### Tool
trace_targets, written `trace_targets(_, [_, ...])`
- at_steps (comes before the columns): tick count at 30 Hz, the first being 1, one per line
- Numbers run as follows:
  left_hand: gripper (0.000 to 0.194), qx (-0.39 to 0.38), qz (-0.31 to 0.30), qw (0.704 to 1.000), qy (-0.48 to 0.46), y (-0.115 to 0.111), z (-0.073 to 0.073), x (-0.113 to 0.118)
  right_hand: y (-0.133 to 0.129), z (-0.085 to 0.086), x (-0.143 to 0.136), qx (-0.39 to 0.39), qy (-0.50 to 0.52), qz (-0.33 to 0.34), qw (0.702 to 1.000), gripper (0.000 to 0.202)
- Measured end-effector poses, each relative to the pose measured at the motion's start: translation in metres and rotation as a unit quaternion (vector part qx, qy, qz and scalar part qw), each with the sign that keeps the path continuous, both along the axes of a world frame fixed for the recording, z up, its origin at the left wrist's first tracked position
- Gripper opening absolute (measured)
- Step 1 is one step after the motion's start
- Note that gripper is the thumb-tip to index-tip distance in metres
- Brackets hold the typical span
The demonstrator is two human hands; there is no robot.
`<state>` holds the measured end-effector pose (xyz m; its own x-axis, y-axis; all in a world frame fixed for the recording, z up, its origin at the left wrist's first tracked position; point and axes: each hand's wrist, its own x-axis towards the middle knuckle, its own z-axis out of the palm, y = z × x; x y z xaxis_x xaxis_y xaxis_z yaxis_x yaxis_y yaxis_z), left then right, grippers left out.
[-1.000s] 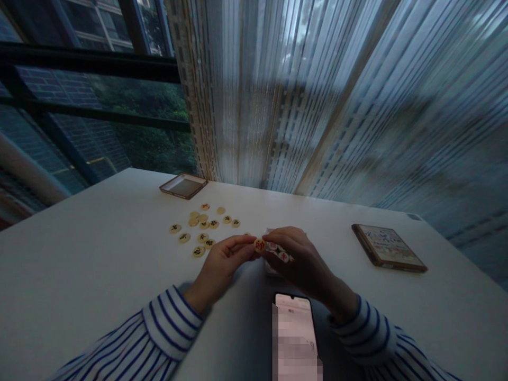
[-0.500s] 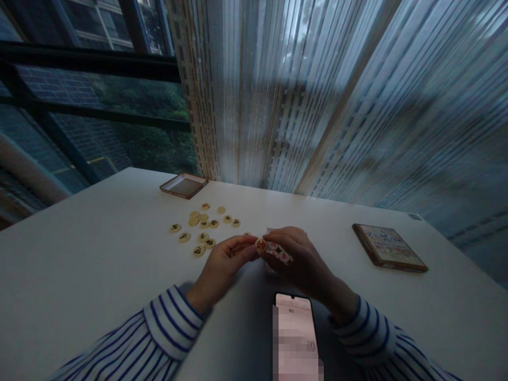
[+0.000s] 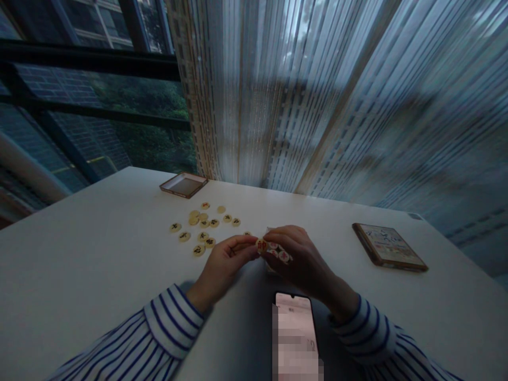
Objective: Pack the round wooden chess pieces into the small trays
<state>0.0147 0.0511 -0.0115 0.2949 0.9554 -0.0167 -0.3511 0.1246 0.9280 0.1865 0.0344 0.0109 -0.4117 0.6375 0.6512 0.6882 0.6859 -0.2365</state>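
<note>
Two hands work above one long white table point(image 3: 119, 238), which extends beyond and to both sides of them. A sheer, striped curtain point(image 3: 270, 106) hangs beyond the hands, and a dark-framed window point(image 3: 151, 124) lies farther to the left; the room is dim. The left hand point(image 3: 218, 270) is closed in a thumb-and-finger pinch; the right hand point(image 3: 305, 259) is curled, and whether it also grips cannot be told. To the right of the right hand lies a flat, brown-edged box point(image 3: 391, 246); beyond the left hand rests a shallow open tray point(image 3: 184, 186). A smartphone point(image 3: 297, 317), screen up, lies on the near side of the right hand. Partly covered by the right hand is a small case point(image 3: 271, 271) with red-marked xiangqi pieces point(image 3: 283, 256). Loose xiangqi pieces point(image 3: 199, 250), many with black characters, are scattered beyond and left of the left hand. One red-marked general piece point(image 3: 262, 245) is held upright at the left fingertips, face toward the wearer, close to the right fingertips. The step in hand appears to be handling this piece beside the case; any move from here calls for a steady edge grip and clearance from its neighbours.
</note>
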Motion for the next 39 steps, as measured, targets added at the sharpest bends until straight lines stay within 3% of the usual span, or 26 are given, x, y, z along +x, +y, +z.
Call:
trace_targets(12, [0.032,0.016,0.038,0.996,0.074,0.0,0.001,-0.001,0.006,0.0,0.011,0.014,-0.011,-0.02,1.0,0.019])
trace_targets(18, [0.026,0.052,0.043,0.99,0.128,0.0,0.002,-0.002,0.02,-0.001,0.033,0.024,-0.006,-0.08,0.996,0.017])
trace_targets(28, [0.023,0.083,0.033,0.98,0.176,-0.001,-0.001,-0.003,0.033,-0.003,0.073,-0.074,-0.035,-0.128,0.988,0.021])
trace_targets(39, [0.023,0.106,0.025,0.974,0.197,-0.002,-0.002,-0.004,0.035,-0.011,0.079,-0.145,-0.14,-0.166,0.965,0.023])
